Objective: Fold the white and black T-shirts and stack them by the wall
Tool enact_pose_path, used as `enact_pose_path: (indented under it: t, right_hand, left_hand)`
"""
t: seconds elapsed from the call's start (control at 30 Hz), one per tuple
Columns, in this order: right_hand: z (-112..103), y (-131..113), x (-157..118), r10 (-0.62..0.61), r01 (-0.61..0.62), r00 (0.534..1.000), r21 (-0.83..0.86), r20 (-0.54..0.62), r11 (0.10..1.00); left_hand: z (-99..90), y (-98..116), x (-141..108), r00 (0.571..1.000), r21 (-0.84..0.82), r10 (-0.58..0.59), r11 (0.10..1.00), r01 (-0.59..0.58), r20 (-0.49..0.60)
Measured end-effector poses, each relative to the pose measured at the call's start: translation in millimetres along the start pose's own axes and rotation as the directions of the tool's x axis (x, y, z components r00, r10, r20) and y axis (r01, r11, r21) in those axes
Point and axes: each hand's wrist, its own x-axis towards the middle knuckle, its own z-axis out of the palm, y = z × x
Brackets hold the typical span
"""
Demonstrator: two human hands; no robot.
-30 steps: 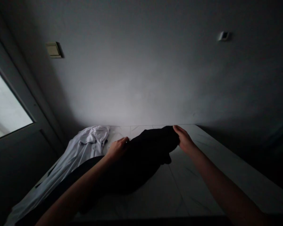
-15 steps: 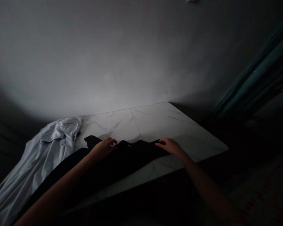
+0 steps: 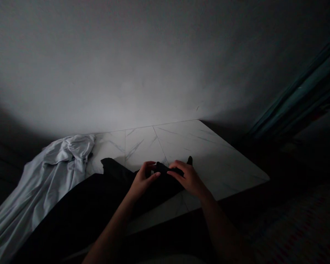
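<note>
A black garment (image 3: 79, 205) lies spread over the white marble-patterned table (image 3: 220, 154). My left hand (image 3: 143, 180) curls at its upper edge, with thumb and fingers closing on a bunched bit of the cloth. Close by on the right, my right hand (image 3: 189, 179) pinches the same edge between thumb and fingers. A dark tip of the fabric pokes up behind the right knuckles. It is too dark to make out which part of the garment is held.
To the left, a crumpled light grey cloth (image 3: 57, 176) hangs over the table's side. A pale wall (image 3: 132, 66) rises behind the table. Teal drapery (image 3: 297, 91) hangs at the right, above a dim patterned fabric (image 3: 299, 234) lower down.
My hands have come closer together: the left moved right along the garment's edge, the right slightly left. The cloth between them is now bunched up.
</note>
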Motion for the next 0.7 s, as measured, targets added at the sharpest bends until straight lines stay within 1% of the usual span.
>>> enact_pose_path:
  t: [0.07, 0.17, 0.23, 0.3, 0.37, 0.4, 0.43, 0.47, 0.53, 0.6, 0.63, 0.7]
  right_hand:
    - [1.1, -11.4, -3.9, -0.051, 0.054, 0.995, 0.021, -0.089, 0.998]
    - [2.3, -17.7, -8.7, -0.066, 0.07, 0.984, 0.021, -0.163, 0.997]
    - [2.8, -19.0, -10.6, -0.048, 0.052, 0.986, 0.023, -0.161, 0.998]
    - [2.9, -20.3, -11.9, -0.022, 0.026, 0.988, 0.027, -0.153, 0.999]
    - [2.4, -21.4, -13.2, 0.02, -0.016, 0.988, 0.026, -0.154, 1.0]
    - [1.8, -21.6, -14.0, 0.048, -0.045, 0.986, 0.023, -0.162, 0.999]
    - [1.1, -21.6, -14.9, 0.078, -0.077, 0.982, 0.016, -0.171, 0.997]
    - [0.1, -21.4, -15.8, 0.106, -0.107, 0.978, 0.006, -0.177, 0.994]
    - [-2.2, -21.4, -17.5, 0.133, -0.141, 0.973, -0.031, -0.188, 0.99]
    - [-4.0, -23.7, -18.3, 0.11, -0.134, 0.972, -0.107, -0.208, 0.985]
    - [-4.2, -26.1, -18.3, 0.08, -0.116, 0.973, -0.157, -0.217, 0.981]
    - [-2.1, -33.2, -17.4, 0.005, -0.064, 0.975, -0.259, -0.222, 0.964]
  left_hand:
    - [1.1, 1.6, -3.1, 0.997, -0.234, -0.042, 0.971, 0.057, 0.067]
    - [2.6, 6.5, -9.6, 0.987, -0.458, -0.074, 0.879, 0.132, 0.142]
    - [3.8, 10.5, -13.7, 0.976, -0.541, -0.092, 0.82, 0.187, 0.197]
    - [4.9, 13.2, -16.7, 0.959, -0.571, -0.102, 0.785, 0.242, 0.266]
    - [5.9, 13.4, -18.7, 0.946, -0.592, -0.115, 0.756, 0.281, 0.303]
    - [6.4, 12.7, -19.4, 0.948, -0.607, -0.125, 0.742, 0.285, 0.293]
    - [6.7, 11.7, -20.0, 0.957, -0.619, -0.138, 0.737, 0.272, 0.256]
    - [6.7, 10.7, -20.5, 0.969, -0.621, -0.15, 0.746, 0.24, 0.194]
    - [5.9, 10.1, -21.4, 0.988, -0.579, -0.154, 0.802, 0.143, 0.03]
    - [4.3, 12.5, -22.2, 0.987, -0.497, -0.119, 0.866, 0.051, -0.106]
    - [3.8, 14.8, -22.6, 0.984, -0.461, -0.097, 0.887, 0.017, -0.15]
    - [4.1, 20.8, -23.8, 0.98, -0.401, -0.045, 0.915, -0.038, -0.196]
